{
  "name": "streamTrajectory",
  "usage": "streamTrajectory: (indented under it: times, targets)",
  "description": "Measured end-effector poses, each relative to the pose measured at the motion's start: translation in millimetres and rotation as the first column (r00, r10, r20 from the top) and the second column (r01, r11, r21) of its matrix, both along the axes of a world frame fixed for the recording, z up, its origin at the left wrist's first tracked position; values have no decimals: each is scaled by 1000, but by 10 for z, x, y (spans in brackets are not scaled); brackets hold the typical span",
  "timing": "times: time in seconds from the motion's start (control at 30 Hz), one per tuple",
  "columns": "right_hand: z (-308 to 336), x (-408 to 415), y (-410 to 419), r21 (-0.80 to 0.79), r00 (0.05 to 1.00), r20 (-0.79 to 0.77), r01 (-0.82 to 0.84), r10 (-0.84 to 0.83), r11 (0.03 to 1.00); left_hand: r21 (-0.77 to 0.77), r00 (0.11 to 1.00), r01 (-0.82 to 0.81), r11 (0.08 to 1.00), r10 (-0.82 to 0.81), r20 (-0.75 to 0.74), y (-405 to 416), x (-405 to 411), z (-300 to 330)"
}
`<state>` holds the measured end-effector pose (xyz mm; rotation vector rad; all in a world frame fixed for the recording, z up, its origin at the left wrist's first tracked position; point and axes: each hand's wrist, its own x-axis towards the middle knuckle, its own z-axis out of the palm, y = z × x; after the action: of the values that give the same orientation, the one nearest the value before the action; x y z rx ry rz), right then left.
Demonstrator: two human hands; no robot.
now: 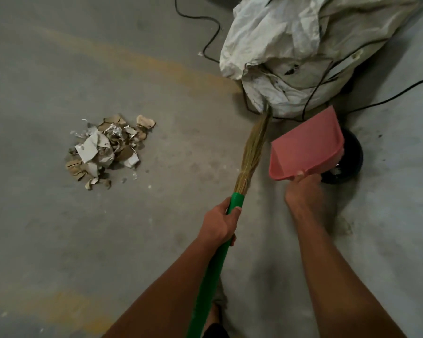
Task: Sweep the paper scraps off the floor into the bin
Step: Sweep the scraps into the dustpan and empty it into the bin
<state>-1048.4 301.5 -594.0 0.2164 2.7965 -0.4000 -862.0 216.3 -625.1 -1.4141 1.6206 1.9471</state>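
Head view shows the left hand (pixel 220 222) wrapped around the green broom (pixel 230 215) handle just below the straw bristles, which point up toward a crumpled white sack (pixel 291 57). Beside it, the right hand (pixel 303 191) grips the near rim of a pink dustpan (pixel 308 145), held tilted above the floor (pixel 59 240). Paper scraps (pixel 105 150) lie heaped well to the left, apart from both tools, with bare concrete between. Black cables (pixel 205 32) trail around the sack.
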Motion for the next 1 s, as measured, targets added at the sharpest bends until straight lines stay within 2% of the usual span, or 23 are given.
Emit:
streamTrajectory:
  times: [0.2, 0.37, 0.53, 0.73, 0.87, 1.0]
  targets:
    - [-128, -438, 362, 68, 999, -41, 31, -28, 997, 132, 996, 60, 989, -68, 56, 218, -991, -301]
    - [-369, -618, 448, 36, 1000, 2, 19, -19, 999, 170, 987, -138, 976, 120, 111, 218, -1349, -692]
    - [-566, -605, 300, -2, 997, 60, -56, 56, 998, 29, 931, -337, 941, 328, 161, 79, -1074, -952]
    - [-710, -342, -34, -47, 979, 111, -167, 172, 985, -207, 825, -489, 847, 526, 205, -274, -407, -1035]
    - [-784, -91, -301, -76, 953, 152, -252, 261, 965, -286, 800, -530, 798, 583, 145, -369, -102, -863]
    - [-792, 140, -597, -93, 925, 212, -303, 316, 948, -247, 788, -590, 769, 615, 28, -489, -93, -650]
